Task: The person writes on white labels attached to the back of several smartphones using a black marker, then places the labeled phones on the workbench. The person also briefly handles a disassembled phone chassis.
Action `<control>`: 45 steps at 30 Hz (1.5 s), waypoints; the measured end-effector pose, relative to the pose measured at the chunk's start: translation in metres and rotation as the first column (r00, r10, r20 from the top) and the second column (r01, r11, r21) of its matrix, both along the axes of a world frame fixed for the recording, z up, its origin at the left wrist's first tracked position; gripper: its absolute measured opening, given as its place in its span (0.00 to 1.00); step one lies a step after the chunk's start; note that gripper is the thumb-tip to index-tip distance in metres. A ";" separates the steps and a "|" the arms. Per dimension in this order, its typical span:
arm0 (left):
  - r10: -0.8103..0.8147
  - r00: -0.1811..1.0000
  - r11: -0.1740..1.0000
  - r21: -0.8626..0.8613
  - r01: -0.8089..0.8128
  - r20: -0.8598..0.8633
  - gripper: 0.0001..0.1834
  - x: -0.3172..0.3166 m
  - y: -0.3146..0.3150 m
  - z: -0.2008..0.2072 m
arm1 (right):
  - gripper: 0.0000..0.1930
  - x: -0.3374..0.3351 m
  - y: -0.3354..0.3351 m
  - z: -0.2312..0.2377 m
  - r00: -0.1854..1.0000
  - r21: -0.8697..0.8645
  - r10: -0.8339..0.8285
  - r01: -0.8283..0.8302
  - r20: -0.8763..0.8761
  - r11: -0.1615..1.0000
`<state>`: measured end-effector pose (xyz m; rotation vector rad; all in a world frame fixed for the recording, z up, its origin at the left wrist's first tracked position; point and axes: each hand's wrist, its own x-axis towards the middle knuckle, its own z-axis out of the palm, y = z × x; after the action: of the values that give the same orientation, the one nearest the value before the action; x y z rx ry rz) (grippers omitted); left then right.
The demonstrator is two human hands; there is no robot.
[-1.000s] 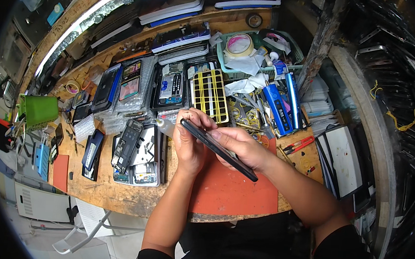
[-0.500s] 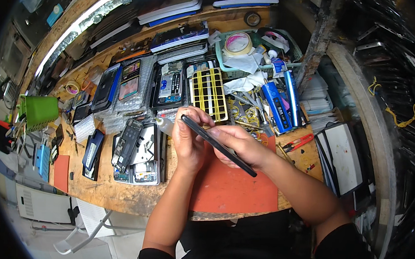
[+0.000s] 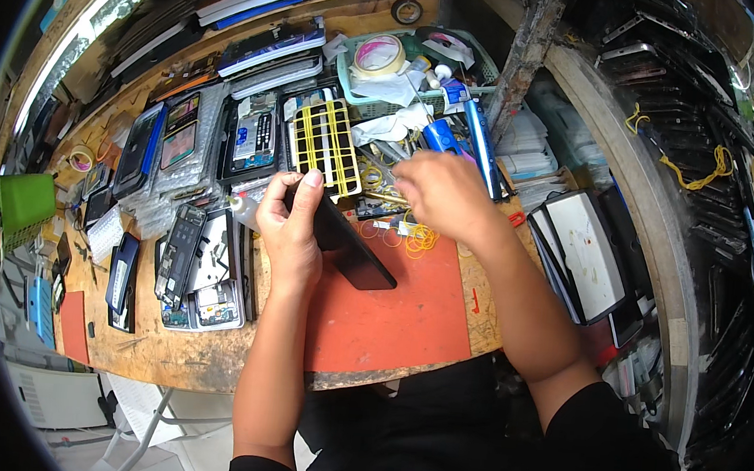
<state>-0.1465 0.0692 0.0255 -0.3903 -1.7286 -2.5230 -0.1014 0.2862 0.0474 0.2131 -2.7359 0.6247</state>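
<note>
Glossy phone, matt mat, wooden bench

An electronics-repair workshop is indicated: on a scuffed brown wooden workbench, an opened black-framed device with bared circuitry is seen left of centre, a flat orange-red mat is spread at lower centre, and cream ring-shaped tape is held in a pale-green plastic basket above.

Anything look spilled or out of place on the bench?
Yes, a loose tangle of yellow loops lies across the far edge of the red mat, right of the dark phone in the left grip, looking strewn, not stowed.
</note>
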 end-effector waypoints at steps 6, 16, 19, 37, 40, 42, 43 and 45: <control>-0.143 0.982 0.975 0.187 0.119 0.121 0.17 -0.006 -0.006 0.000 | 0.09 0.006 -0.006 -0.008 0.975 0.173 0.022 -0.062 0.221 0.983; -0.235 0.957 0.946 0.267 0.185 0.169 0.18 -0.005 -0.002 -0.002 | 0.08 0.010 -0.024 0.020 0.975 -0.906 0.222 -0.085 0.010 0.415; -0.222 0.959 0.949 0.266 0.170 0.179 0.17 -0.005 0.000 -0.002 | 0.08 0.020 -0.050 0.014 0.926 -0.873 0.234 -0.361 -0.295 0.327; 0.053 0.992 0.995 0.078 -0.061 0.111 0.12 -0.006 -0.001 0.015 | 0.04 0.024 -0.058 0.008 0.913 -0.640 0.092 -0.348 -0.398 0.685; 0.251 0.967 0.930 -0.284 -0.234 0.028 0.11 -0.008 -0.013 0.022 | 0.07 0.018 -0.052 0.012 0.966 -0.680 0.166 -0.257 -0.198 0.687; 0.290 0.957 0.908 -0.308 -0.282 -0.022 0.16 -0.011 -0.015 0.020 | 0.19 0.021 -0.053 0.012 0.968 -0.536 0.228 -0.247 -0.102 0.807; 0.292 0.955 0.894 -0.342 -0.289 -0.045 0.16 -0.013 -0.015 0.017 | 0.24 0.022 -0.054 0.011 0.961 -0.436 0.248 -0.275 -0.120 0.857; 0.233 0.972 0.912 -0.348 -0.219 -0.001 0.19 -0.018 -0.017 0.012 | 0.34 0.027 -0.060 0.007 0.968 -0.210 0.248 -0.236 0.035 0.949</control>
<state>-0.1640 0.0519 0.0377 -0.1409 -2.1013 -2.0829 -0.0747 0.2261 0.0541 0.4933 -2.6988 0.9890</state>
